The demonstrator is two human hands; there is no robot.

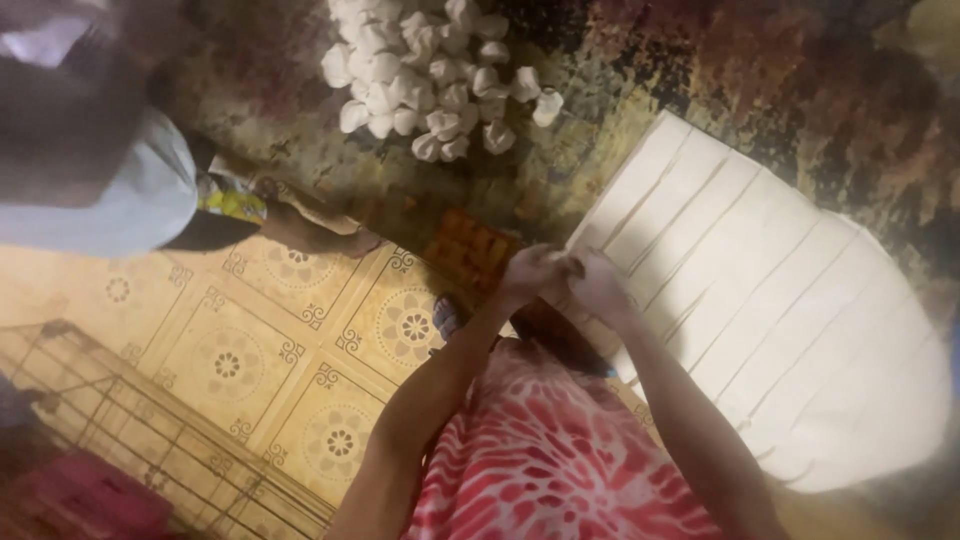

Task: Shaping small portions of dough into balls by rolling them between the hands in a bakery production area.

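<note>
Left hand [530, 270] and right hand [597, 283] meet, fingers closed — pinching the edge of a white sheet [770, 300] cut into strips — near a pile of white twists [430, 70].

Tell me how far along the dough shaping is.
Done: a pile of shaped white pieces lies on the dark surface. In hand: left hand and right hand meet at the corner of the scored white sheet. Left: most strips appear uncut from it.

sheet [770, 300] white | floor [250, 350] yellow floral tiles | garment [540, 450] red-white mottled
</note>
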